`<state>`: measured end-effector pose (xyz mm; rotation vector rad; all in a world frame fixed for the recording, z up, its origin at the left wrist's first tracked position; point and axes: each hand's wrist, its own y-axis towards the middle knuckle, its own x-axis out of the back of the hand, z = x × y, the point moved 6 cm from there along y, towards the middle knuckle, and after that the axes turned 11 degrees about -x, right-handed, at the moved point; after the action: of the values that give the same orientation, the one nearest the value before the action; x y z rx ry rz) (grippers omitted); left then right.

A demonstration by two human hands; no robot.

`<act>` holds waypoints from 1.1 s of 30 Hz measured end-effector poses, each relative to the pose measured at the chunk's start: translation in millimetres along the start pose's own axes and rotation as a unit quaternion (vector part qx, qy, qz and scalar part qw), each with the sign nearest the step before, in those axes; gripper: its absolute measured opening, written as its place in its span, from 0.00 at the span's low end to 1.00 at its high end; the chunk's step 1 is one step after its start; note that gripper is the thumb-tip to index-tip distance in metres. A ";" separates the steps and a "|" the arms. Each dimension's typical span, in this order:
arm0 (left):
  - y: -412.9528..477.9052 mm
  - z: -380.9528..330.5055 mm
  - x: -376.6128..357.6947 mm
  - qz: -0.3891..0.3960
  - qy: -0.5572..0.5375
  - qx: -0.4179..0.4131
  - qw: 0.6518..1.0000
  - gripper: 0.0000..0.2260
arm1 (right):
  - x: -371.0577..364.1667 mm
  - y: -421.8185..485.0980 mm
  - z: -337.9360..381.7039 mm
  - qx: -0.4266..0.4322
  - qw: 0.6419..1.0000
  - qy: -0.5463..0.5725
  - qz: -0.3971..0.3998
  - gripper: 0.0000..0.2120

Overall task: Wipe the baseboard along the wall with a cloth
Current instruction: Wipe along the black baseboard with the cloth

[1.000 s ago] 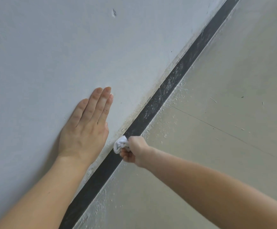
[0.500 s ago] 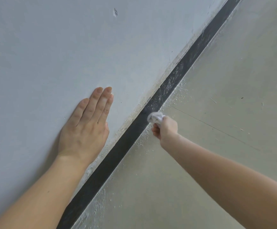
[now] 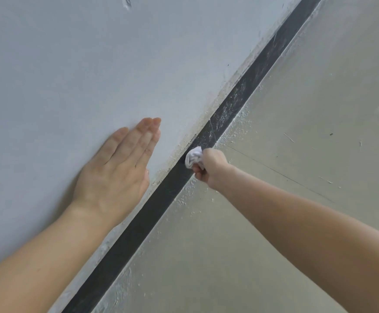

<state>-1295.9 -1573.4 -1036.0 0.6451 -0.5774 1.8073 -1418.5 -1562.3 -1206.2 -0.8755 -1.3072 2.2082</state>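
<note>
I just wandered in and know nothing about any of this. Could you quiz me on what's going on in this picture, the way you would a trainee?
1. True or false: the left hand lies flat against the wall.
2. What does the right hand grip? A) a sponge B) a white cloth C) a brush
3. Fill in the blank: the white cloth is pressed against the dark ____ that runs between wall and floor.

Key: 1 true; 2 B; 3 baseboard.
</note>
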 end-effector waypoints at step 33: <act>50.4 -3.8 -8.6 0.043 -0.028 0.000 0.999 0.29 | 73.0 -4.5 26.3 0.023 0.983 0.140 -0.121 0.07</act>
<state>-1342.1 -1592.0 -1048.4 0.6816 -0.6510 1.8736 -1488.6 -1529.9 -1214.8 -0.9177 -1.1568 1.8462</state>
